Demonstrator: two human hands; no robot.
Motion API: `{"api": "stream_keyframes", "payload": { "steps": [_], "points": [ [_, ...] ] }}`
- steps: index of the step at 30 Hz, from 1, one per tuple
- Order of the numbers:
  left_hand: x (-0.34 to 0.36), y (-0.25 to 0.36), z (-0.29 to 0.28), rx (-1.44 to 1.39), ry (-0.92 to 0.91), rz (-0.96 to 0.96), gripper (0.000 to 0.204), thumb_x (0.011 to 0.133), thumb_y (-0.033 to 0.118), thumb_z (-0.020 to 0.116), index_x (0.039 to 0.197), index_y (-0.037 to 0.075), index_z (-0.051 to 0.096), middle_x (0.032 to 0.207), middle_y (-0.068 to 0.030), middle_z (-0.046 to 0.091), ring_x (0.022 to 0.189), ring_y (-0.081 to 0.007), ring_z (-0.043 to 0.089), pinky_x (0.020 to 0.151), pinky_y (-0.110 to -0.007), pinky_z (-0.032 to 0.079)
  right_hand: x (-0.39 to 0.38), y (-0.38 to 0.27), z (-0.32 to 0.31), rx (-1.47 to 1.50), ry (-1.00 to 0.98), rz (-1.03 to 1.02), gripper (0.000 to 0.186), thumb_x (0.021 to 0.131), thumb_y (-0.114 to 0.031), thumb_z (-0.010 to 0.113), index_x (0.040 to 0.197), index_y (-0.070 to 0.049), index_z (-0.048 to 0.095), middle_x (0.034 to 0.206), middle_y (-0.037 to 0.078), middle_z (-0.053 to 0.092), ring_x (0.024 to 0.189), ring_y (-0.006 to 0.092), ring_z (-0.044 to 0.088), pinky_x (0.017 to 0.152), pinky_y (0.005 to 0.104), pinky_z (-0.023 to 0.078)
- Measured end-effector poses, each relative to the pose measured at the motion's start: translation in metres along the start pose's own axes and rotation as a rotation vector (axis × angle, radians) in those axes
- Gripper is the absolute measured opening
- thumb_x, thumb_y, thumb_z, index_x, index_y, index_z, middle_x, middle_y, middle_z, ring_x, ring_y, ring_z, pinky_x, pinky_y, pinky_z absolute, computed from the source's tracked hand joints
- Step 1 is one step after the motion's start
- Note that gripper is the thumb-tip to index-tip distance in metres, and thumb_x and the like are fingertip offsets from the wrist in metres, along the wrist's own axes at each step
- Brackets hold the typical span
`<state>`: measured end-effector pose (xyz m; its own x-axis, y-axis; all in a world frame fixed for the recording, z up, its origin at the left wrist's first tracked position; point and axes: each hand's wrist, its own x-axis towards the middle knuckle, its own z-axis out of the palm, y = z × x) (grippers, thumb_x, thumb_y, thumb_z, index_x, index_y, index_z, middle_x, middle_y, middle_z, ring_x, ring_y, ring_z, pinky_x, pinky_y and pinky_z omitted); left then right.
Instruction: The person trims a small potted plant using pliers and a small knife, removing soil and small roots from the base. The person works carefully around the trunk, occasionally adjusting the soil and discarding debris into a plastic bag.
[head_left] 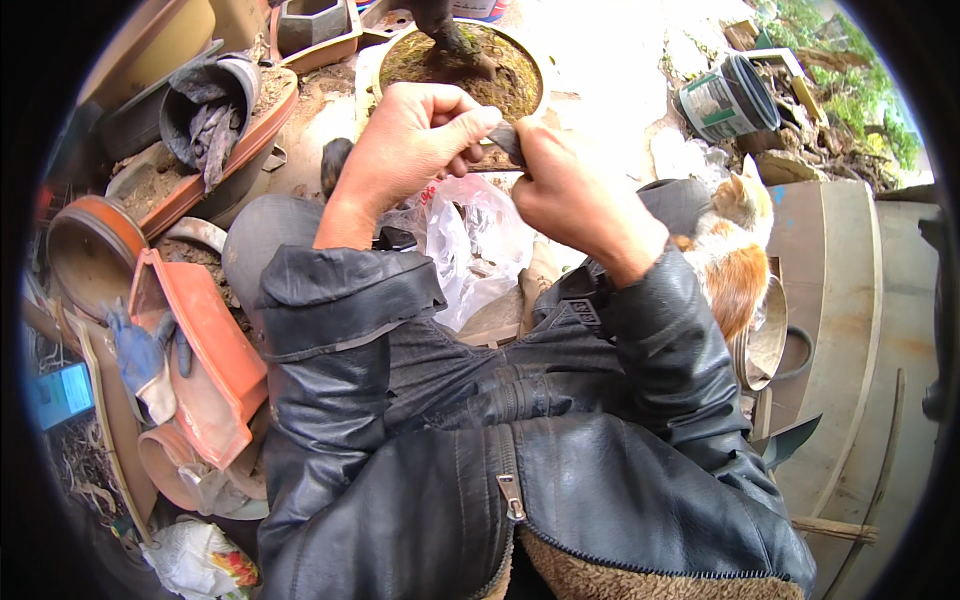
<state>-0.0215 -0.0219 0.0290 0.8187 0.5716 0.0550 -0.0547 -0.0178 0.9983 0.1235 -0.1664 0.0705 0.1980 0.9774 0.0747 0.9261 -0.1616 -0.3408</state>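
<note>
Dk. grey flat piece [508,143], qty 1: betw. L hand [418,132] & R hand [575,185], nearside of mossy round pot [543,82]. R grip: clenched on piece. L grip: pinched at its L end, prob. for steadying. Translucent plastic bag [470,245]: betw. knees [260,240], prob. for easy reach.

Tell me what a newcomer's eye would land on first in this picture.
Probably the left hand and right hand, held close together at top centre with a small dark piece between them. Next, likely the orange-and-white cat at the right, just beyond the right sleeve. On the left, a bright orange planter stands out, with a blue glove by it.
</note>
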Motion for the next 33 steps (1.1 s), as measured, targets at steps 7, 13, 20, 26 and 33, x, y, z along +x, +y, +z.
{"api": "stream_keyframes", "payload": {
  "steps": [7,13,20,26,33],
  "points": [
    [0.004,-0.009,-0.003,0.006,0.102,-0.083,0.027,0.103,0.023,0.073,0.087,0.002,0.076,0.072,-0.0052,0.073,0.056,-0.0073,0.063,0.052,-0.022,0.048,-0.019,-0.003,0.032,0.154,0.237,-0.058,0.033,0.090,-0.008,0.066,0.121,0.001,0.059,0.102,0.026,0.070,0.095,0.0442,0.070,0.082,0.0497,0.055],
    [0.008,-0.015,-0.005,0.024,0.373,-0.048,0.031,0.105,0.024,0.070,0.087,0.000,0.077,0.070,-0.0062,0.073,0.053,-0.0087,0.062,0.051,-0.024,0.048,-0.022,0.018,0.039,0.375,0.300,0.103,0.057,0.098,-0.019,0.070,0.148,0.004,0.054,0.104,0.020,0.072,0.088,0.0286,0.070,0.082,0.0386,0.056],
    [0.010,-0.021,-0.008,0.127,0.377,-0.014,0.043,0.107,0.035,0.072,0.085,-0.002,0.075,0.065,-0.0046,0.071,0.052,-0.0073,0.061,0.050,-0.024,0.047,0.013,0.059,0.051,0.734,0.217,0.347,0.061,0.094,-0.031,0.074,0.141,0.006,0.063,0.087,0.015,0.075,0.077,0.0188,0.071,0.074,0.0350,0.058],
    [0.010,-0.020,-0.006,0.164,0.387,-0.026,0.040,0.107,0.035,0.073,0.085,0.001,0.075,0.065,-0.0025,0.067,0.051,-0.0075,0.058,0.049,-0.023,0.045,0.026,0.065,0.060,0.756,0.178,0.379,0.061,0.094,-0.033,0.073,0.140,0.006,0.064,0.090,0.015,0.075,0.078,0.0179,0.072,0.074,0.0341,0.058],
    [0.010,-0.021,-0.005,0.156,0.374,-0.020,0.039,0.107,0.033,0.073,0.086,0.000,0.075,0.065,-0.0027,0.067,0.052,-0.0072,0.059,0.049,-0.023,0.045,0.027,0.062,0.061,0.859,0.174,0.423,0.060,0.095,-0.032,0.073,0.142,0.004,0.062,0.097,0.015,0.077,0.077,0.0168,0.071,0.072,0.0328,0.058]
  ]
}}
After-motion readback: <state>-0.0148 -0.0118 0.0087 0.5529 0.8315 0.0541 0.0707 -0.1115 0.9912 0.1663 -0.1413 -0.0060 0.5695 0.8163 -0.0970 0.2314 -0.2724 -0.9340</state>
